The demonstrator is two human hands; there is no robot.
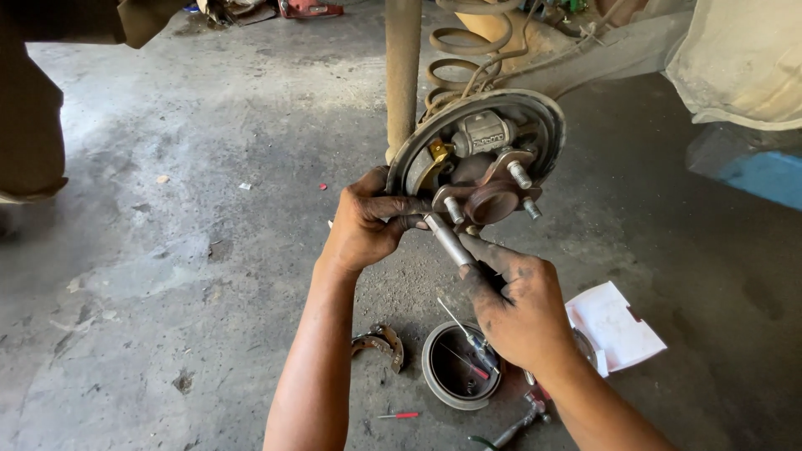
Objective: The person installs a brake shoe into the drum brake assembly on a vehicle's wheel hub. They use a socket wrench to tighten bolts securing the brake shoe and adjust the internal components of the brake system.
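Note:
A round brake backing plate (541, 113) with a rusty wheel hub (493, 200) and studs hangs under the car at centre. My left hand (368, 221) grips the plate's lower left edge, fingers curled behind it. My right hand (518, 305), greasy, holds a shiny metal tool shaft (449, 240) that points up and left toward the bottom of the hub. A wheel cylinder (483, 134) sits near the top of the plate.
A brake drum (434, 367) lies open side up on the concrete floor with small tools inside. A brake shoe (380, 341) lies left of it. A white paper box (614, 326), a red-handled screwdriver (401, 415), a coil spring (468, 50) and a shock absorber (403, 67) are nearby.

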